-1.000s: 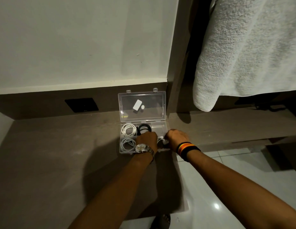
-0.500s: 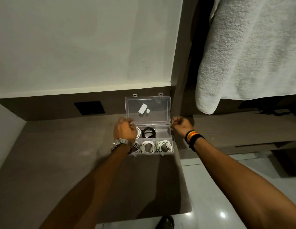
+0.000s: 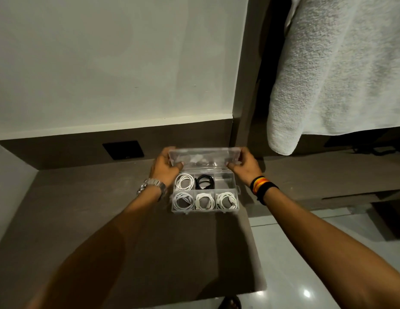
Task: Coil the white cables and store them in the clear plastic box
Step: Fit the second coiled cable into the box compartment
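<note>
The clear plastic box (image 3: pixel 204 210) stands on the brown counter, divided into compartments. Several coiled white cables (image 3: pixel 184 182) fill the back-left and all three front compartments; a coiled black cable (image 3: pixel 204 182) lies in the back middle one. The back-right compartment looks bare. The clear lid (image 3: pixel 205 157) is tilted forward, partway down over the box. My left hand (image 3: pixel 164 167) grips the lid's left end and my right hand (image 3: pixel 243 165) grips its right end, thumbs on the near side.
A dark wall plate (image 3: pixel 123 149) sits on the brown backsplash left of the box. A white towel (image 3: pixel 337 70) hangs at the upper right above a lower shelf (image 3: pixel 328 170). The counter edge (image 3: pixel 250 253) drops to a glossy tiled floor on the right.
Both hands left the compartments, moved to the lid's two ends and took hold of it. The lid, upright before, now tilts forward over the box.
</note>
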`<state>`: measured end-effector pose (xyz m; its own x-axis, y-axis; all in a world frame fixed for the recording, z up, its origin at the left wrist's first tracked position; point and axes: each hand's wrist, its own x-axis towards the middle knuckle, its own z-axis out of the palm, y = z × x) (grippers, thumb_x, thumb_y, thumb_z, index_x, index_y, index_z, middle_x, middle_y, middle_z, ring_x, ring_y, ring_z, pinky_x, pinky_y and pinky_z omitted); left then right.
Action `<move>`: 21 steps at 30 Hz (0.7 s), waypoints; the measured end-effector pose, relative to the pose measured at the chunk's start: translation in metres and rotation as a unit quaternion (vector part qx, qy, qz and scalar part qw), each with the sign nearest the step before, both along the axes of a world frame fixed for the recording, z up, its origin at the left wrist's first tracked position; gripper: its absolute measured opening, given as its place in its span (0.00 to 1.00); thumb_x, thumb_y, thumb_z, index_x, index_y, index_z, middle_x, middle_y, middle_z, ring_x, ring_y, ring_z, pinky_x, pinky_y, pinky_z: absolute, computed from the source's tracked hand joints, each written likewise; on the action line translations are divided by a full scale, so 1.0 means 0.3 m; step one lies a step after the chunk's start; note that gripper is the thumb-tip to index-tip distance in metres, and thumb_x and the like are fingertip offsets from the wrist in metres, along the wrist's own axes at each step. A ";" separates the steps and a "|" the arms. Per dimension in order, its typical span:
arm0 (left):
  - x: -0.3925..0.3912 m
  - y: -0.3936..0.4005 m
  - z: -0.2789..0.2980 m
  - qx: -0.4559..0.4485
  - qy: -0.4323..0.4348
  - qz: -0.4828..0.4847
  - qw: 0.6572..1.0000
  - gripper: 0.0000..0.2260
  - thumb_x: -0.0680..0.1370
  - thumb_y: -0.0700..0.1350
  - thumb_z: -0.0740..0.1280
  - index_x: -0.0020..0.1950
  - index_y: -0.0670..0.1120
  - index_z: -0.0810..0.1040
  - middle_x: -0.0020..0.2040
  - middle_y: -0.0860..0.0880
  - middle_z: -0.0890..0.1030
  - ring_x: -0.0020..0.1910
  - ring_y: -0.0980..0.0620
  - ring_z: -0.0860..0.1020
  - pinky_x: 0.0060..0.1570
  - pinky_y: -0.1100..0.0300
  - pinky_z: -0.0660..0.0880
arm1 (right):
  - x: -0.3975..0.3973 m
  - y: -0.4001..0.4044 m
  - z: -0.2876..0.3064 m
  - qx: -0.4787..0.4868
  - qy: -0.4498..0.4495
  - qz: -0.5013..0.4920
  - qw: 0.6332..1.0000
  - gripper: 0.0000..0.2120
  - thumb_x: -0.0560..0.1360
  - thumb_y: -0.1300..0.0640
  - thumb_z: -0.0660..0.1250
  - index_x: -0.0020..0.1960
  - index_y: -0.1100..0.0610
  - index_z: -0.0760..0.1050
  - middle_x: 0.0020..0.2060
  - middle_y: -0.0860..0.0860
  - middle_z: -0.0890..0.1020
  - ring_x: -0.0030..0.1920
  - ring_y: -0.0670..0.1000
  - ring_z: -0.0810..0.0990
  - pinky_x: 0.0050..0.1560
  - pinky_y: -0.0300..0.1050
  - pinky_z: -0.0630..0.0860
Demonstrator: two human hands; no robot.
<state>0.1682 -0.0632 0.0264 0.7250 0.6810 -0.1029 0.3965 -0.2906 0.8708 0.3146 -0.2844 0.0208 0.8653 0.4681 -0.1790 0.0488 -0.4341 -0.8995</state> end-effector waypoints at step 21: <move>-0.217 -0.137 -0.148 0.466 0.279 -0.420 0.727 0.20 0.77 0.47 0.69 0.67 0.42 0.74 0.71 0.37 0.72 0.63 0.38 0.77 0.51 0.49 0.78 | -0.319 -0.214 -0.206 -0.295 -0.390 0.256 0.834 0.19 0.81 0.52 0.65 0.71 0.54 0.74 0.72 0.55 0.75 0.73 0.56 0.74 0.74 0.53 0.66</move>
<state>0.1032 -0.1043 -0.0179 0.9481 -0.0157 -0.3175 -0.0458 -0.9951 -0.0874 0.2189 -0.3486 -0.0412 0.5408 0.8410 0.0148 0.8334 -0.5334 -0.1447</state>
